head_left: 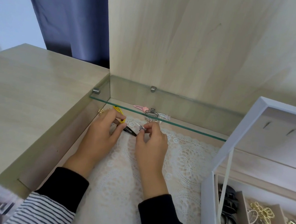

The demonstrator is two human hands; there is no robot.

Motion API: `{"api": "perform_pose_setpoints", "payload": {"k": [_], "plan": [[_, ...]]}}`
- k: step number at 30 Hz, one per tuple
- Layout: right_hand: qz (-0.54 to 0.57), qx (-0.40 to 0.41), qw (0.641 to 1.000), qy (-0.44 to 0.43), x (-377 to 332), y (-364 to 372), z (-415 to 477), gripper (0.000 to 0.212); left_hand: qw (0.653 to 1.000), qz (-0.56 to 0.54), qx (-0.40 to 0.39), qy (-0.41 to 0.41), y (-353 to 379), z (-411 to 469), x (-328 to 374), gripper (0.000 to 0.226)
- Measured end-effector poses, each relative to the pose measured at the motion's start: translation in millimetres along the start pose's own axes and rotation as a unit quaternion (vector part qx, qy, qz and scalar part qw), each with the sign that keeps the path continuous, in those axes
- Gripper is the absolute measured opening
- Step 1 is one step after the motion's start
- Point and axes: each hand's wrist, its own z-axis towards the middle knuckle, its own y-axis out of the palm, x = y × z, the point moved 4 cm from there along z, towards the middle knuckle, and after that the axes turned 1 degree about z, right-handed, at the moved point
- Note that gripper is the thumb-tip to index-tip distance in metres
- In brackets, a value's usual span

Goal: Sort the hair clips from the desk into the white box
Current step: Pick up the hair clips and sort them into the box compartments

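1. The left hand (100, 135) is closed on a yellow metal snap clip (119, 112), fingers curled round its lower end so the rest juts out past the knuckles, toward the back of the desk recess.
2. The right hand (151, 144) pinches a small grey clip (141, 129) between thumb and forefinger, its other fingers loosely bent. This light fingertip hold suits so small a piece.
3. A flat black snap clip (131, 132) lies on the white lace mat (185, 154) between the two hands. I cannot tell whether a finger touches it.
4. More clips wait at the back, under the clear glass shelf (188, 129): a pink snap clip (138, 107), a round grey wire claw clip (151, 112) and a white clip (164, 116), close together, with a small gold clip (102, 111) off by the left wall.
5. The white box (206, 194) stands at the right with its lid propped up, leaving the beige compartments free to reach into. Black claw clips (229, 203) fill the left compartments and gold clips (261, 213) the next, so like seems to go with like.
6. Both hands appear to be gathering several clips before a single trip to the box. The task looks well along, though not done.
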Motion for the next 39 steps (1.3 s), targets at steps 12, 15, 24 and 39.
{"api": "perform_pose_setpoints", "payload": {"k": [12,15,24,39], "plan": [[0.104,-0.016,0.994,0.038,-18,-29,-33,0.008,0.991,-0.103,-0.013,-0.085,3,-20,29,0.024],[0.081,-0.013,0.997,-0.001,-30,-43,-39,0.005,0.982,-0.135,-0.036,-0.126,3,-26,41,0.02],[0.013,-0.059,0.997,-0.047,-49,-115,-42,0.006,0.976,-0.15,-0.057,-0.145,-5,-35,99,0.022],[-0.053,-0.158,0.986,0.02,-5,-298,-17,0.004,0.938,-0.238,-0.233,-0.097,52,-55,228,0.015]]}}
